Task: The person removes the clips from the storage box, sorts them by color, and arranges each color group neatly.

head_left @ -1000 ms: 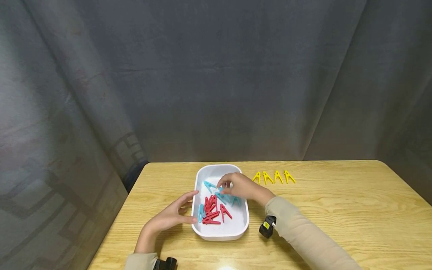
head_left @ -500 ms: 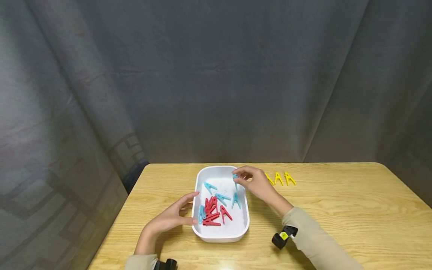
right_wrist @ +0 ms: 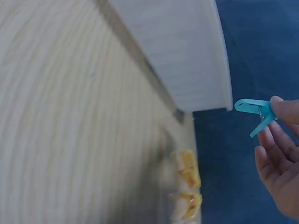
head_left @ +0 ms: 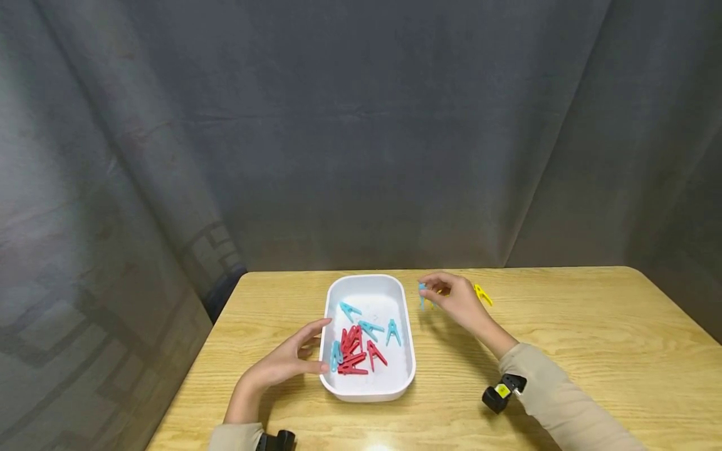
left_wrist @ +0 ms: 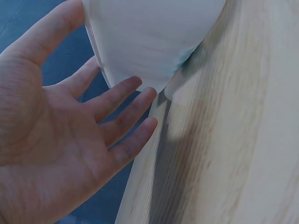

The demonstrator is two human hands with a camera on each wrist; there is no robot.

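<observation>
The right hand (head_left: 459, 300) pinches a blue clothespin (head_left: 421, 294) between thumb and fingertips, a narrow grip on one end only, held above the surface (head_left: 564, 326) just right of the white tray (head_left: 366, 391) and near the row of yellow clothespins (head_left: 482, 294); the right wrist view shows the same blue peg (right_wrist: 254, 112) dangling from the fingertips with the yellow ones (right_wrist: 187, 170) below; the left hand (head_left: 284, 363) lies flat and relaxed against the tray's left wall, fingers straight, holding nothing. The likely slip is the peg itself: gripped so lightly by its tip, it could twist or drop if the fingers ease; set down carelessly, it could knock the yellow row out of line, since that row lies just beside the hand. The tray is steadied only by touch, so a bump could slide it. Red clothespins (head_left: 354, 354) and more blue ones stay inside it. To the right, the wooden surface offers broad open room; its far edge lies close behind the yellow row.
</observation>
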